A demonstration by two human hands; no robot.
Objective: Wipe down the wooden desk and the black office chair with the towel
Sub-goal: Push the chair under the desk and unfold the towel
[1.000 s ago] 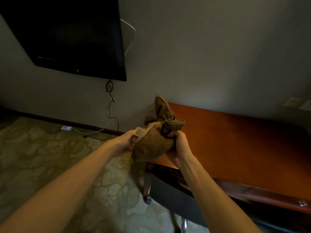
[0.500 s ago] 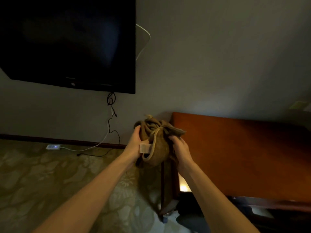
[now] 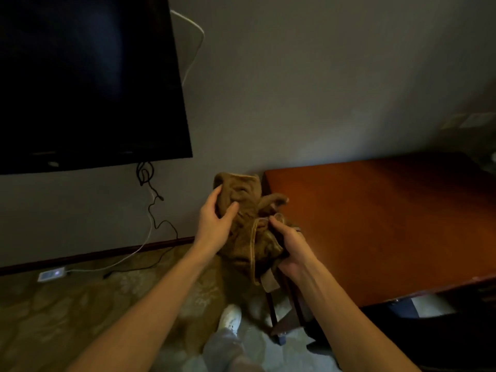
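I hold a bunched brown towel [image 3: 247,210] in the air just off the left end of the wooden desk [image 3: 375,224]. My left hand [image 3: 214,221] grips the towel's upper left part, thumb on the front and fingers behind. My right hand [image 3: 290,245] grips its lower right part, with a pale hem and tag hanging below the fist. The desk top is reddish-brown and runs to the right along the wall. A dark shape at the bottom right under the desk edge may be the black office chair [image 3: 429,342]; little of it shows.
A black wall-mounted TV [image 3: 86,76] fills the upper left, with cables [image 3: 150,208] hanging down to a white power strip [image 3: 51,274] on the patterned carpet [image 3: 67,304]. My white shoe [image 3: 228,316] and trouser leg stand beside the desk leg [image 3: 271,310].
My hands have worked the towel round, my left hand shifting up to its top edge and my right lower. The view has turned so the desk lies further right.
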